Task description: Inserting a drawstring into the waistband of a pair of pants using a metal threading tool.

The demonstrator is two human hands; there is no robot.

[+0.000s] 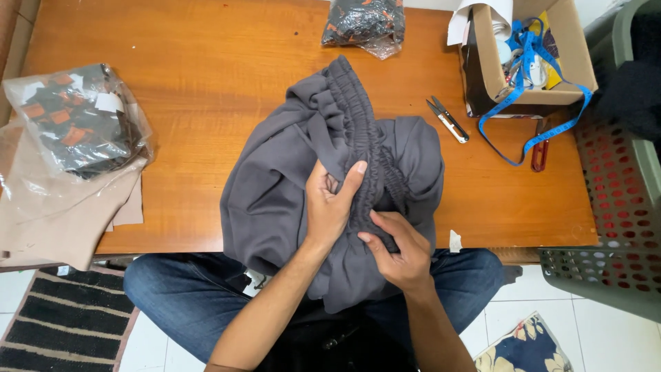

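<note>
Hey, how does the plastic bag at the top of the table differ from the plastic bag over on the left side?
The bag at the top is cut off by the frame edge and lies on bare wood; the bag on the left shows whole and rests on beige fabric. The left one carries a white label; none shows on the top one. Both are clear plastic holding dark cloth with orange patches.

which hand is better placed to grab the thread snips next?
Probably right. The right hand rests on the grey garment on the same side as the thread snips, nothing between. The left hand pinches the gathered waistband, so it would have to let go and cross over.
</note>
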